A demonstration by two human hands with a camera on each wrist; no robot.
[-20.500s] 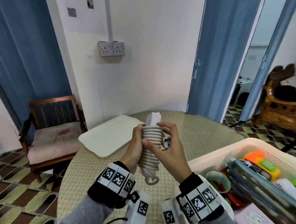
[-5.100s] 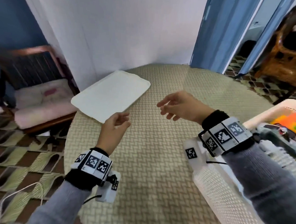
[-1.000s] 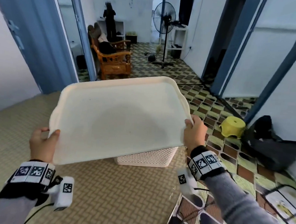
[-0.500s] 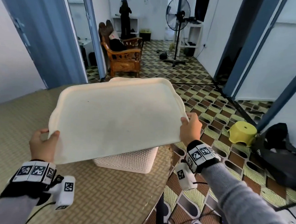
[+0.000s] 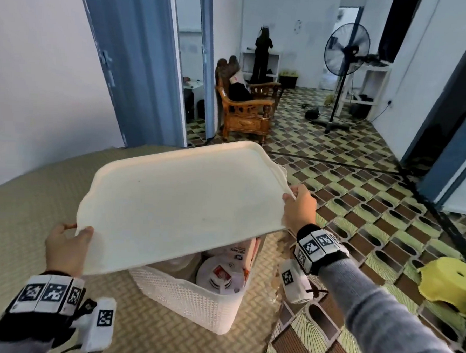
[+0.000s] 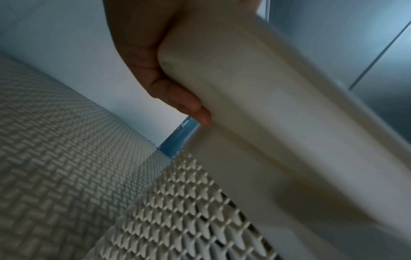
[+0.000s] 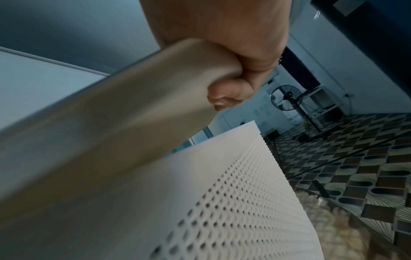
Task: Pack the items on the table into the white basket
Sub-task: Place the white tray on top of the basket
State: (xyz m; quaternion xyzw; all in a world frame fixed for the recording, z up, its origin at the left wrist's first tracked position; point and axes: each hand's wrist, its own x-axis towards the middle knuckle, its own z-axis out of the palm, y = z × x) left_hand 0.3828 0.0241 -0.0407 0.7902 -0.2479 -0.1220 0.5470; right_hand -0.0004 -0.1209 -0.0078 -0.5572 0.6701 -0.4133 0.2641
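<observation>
White basket sitting on table, packed things showing inside. Am holding white tray flat over basket. My left hand gripping near corner, my right hand gripping other side.

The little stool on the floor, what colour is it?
Yellow. The stool shows best in the head view.

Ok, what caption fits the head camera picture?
Both hands, left hand and right hand, hold the white tray above the packed white basket.
</observation>
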